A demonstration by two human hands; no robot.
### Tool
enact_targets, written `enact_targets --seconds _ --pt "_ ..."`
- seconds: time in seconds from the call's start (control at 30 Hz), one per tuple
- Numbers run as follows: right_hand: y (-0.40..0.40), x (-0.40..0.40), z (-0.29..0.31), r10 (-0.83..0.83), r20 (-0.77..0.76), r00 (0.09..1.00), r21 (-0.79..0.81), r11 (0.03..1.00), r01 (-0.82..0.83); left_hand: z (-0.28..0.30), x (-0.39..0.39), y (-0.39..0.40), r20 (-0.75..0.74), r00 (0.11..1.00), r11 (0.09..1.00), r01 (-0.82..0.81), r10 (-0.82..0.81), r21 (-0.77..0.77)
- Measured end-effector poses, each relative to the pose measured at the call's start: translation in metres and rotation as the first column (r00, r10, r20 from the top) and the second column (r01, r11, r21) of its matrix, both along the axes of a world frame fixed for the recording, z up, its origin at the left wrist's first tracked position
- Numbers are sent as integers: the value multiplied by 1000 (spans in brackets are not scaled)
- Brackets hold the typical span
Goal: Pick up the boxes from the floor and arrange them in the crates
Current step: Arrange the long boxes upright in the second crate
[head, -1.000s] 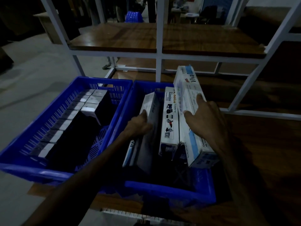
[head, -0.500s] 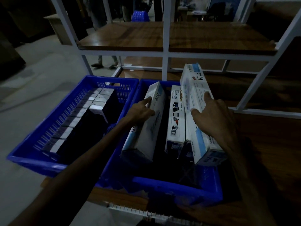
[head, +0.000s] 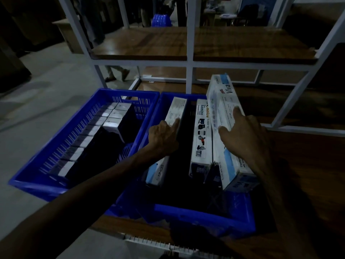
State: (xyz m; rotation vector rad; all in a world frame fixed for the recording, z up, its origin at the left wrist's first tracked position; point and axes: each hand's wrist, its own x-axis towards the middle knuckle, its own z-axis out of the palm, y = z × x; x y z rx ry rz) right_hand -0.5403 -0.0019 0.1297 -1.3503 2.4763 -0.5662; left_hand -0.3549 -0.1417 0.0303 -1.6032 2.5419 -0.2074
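Fingers of the right hand (head: 244, 139) press spread on the long white cardboard Viva box (head: 226, 116), centre-right. Left hand (head: 164, 136) grips a slimmer white carton (head: 176, 111) at its edge; both look stiff, light, best held mid-length.

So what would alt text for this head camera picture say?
Two bare hands arrange long white boxes standing in the right blue crate: the left hand holds one box, the right hand rests on a Viva box. The left blue crate holds rows of small boxes.
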Motion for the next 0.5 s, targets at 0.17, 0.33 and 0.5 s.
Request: enact_targets --seconds 0.17,0.33,0.5 --pt "0 -1 -1 12 -19 1000 0 1000 -12 -11 -8 -3 300 950 991 -49 86 -128" --pt "0 -2 -1 15 -16 1000 -3 1000 -15 -13 -8 -13 292 956 985 13 39 -172" --pt "1 -2 -1 20 -15 1000 -11 1000 -20 -35 -8 -20 339 941 990 53 -4 -134"
